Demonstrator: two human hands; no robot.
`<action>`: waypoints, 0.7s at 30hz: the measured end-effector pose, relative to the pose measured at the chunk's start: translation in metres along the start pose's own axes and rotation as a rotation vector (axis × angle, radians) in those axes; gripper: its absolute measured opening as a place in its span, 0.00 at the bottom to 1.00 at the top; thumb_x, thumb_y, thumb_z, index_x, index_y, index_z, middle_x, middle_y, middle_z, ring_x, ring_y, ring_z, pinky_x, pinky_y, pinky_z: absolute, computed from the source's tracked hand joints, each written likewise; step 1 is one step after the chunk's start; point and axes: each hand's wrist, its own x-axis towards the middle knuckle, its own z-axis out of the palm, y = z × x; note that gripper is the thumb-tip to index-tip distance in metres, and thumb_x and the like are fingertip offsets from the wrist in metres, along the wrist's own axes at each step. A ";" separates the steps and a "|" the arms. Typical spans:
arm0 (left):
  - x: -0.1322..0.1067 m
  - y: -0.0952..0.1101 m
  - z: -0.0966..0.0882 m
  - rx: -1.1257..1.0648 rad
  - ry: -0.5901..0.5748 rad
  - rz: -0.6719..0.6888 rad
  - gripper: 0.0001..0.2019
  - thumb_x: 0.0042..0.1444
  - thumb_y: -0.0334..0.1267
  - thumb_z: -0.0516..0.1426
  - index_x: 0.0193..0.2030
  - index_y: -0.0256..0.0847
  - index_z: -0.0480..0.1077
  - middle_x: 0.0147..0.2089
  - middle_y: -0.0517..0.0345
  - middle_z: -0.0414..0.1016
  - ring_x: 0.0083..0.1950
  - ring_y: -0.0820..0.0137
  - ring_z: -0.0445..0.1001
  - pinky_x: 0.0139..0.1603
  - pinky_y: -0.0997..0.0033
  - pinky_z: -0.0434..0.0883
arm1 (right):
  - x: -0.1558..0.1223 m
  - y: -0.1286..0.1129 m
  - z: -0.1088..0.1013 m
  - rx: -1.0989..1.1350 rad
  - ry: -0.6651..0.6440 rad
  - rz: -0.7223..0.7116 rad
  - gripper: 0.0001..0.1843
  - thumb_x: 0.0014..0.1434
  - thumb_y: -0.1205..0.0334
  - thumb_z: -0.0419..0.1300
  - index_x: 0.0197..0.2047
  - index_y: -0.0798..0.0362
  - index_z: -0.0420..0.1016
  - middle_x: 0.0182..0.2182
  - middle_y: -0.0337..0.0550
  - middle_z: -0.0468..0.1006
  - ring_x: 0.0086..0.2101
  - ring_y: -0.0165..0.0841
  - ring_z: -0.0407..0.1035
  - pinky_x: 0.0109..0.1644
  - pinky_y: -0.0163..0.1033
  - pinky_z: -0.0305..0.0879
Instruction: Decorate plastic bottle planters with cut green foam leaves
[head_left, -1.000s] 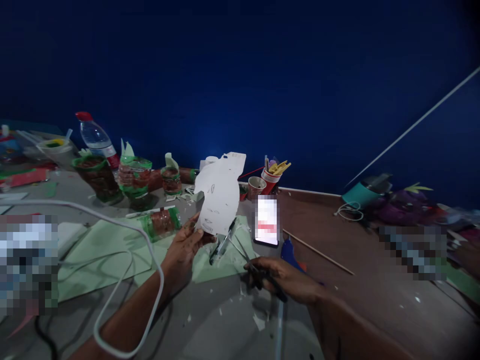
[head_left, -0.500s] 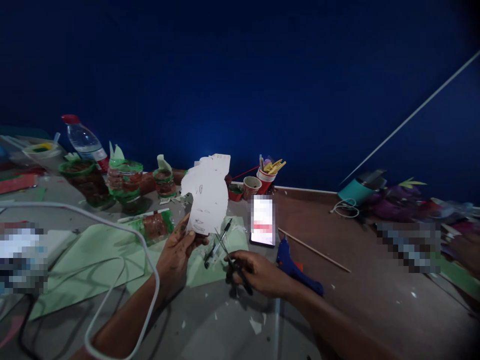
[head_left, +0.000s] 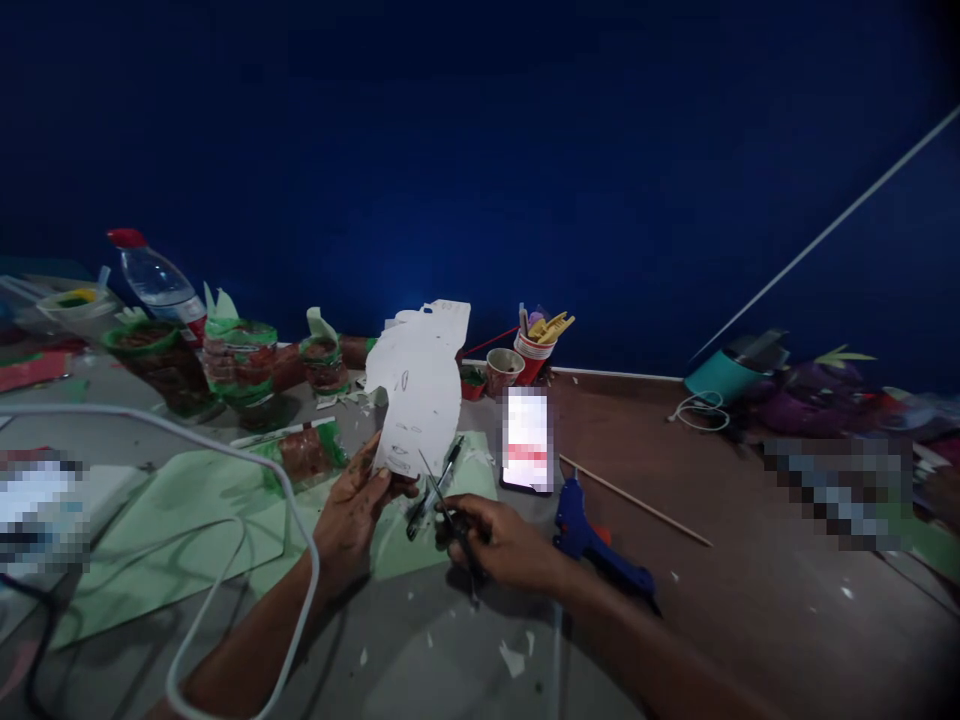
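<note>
A cut piece of white paper with small drawn marks stands upright above the table, its lower edge pinched in my left hand. My right hand grips a pair of scissors by the dark handles. The blades point up and left toward the paper's lower right corner; whether they touch it I cannot tell. Behind the scissors lies a dark pen on a pale green sheet. A phone with a lit, blurred screen is propped beyond my right hand.
A blue glue gun and a thin wooden stick lie right of my hand. Brown and green painted containers and a water bottle stand at the back left. A white cable loops across my left forearm. Paper scraps dot the table.
My right hand and the scissors have shifted slightly left and up, closer to the paper. The white paper has moved a little to the right at its top.
</note>
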 end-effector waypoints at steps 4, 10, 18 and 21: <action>-0.002 -0.004 -0.004 0.072 -0.065 -0.014 0.27 0.53 0.41 0.59 0.60 0.41 0.61 0.44 0.52 0.76 0.36 0.69 0.73 0.42 0.67 0.70 | 0.002 0.005 -0.001 -0.013 0.004 -0.024 0.28 0.50 0.65 0.60 0.56 0.55 0.69 0.27 0.37 0.68 0.24 0.25 0.57 0.27 0.31 0.55; 0.000 -0.011 -0.006 0.143 -0.075 -0.033 0.30 0.53 0.43 0.59 0.62 0.42 0.58 0.52 0.47 0.72 0.42 0.63 0.74 0.45 0.64 0.71 | 0.002 0.005 -0.001 -0.032 0.012 -0.041 0.26 0.49 0.64 0.62 0.53 0.54 0.71 0.28 0.39 0.70 0.26 0.26 0.58 0.29 0.32 0.59; 0.001 -0.017 -0.009 0.167 -0.108 -0.039 0.32 0.54 0.44 0.57 0.65 0.44 0.55 0.61 0.46 0.66 0.51 0.57 0.72 0.53 0.57 0.68 | 0.002 0.008 0.001 -0.004 -0.024 -0.064 0.24 0.51 0.65 0.60 0.53 0.54 0.71 0.29 0.39 0.71 0.25 0.25 0.59 0.30 0.33 0.60; 0.000 -0.016 -0.007 0.147 -0.123 -0.041 0.30 0.53 0.43 0.58 0.63 0.45 0.58 0.59 0.49 0.68 0.51 0.58 0.72 0.54 0.58 0.68 | 0.002 0.006 0.001 -0.003 -0.032 -0.044 0.23 0.51 0.67 0.60 0.52 0.54 0.72 0.28 0.39 0.71 0.24 0.25 0.59 0.30 0.33 0.61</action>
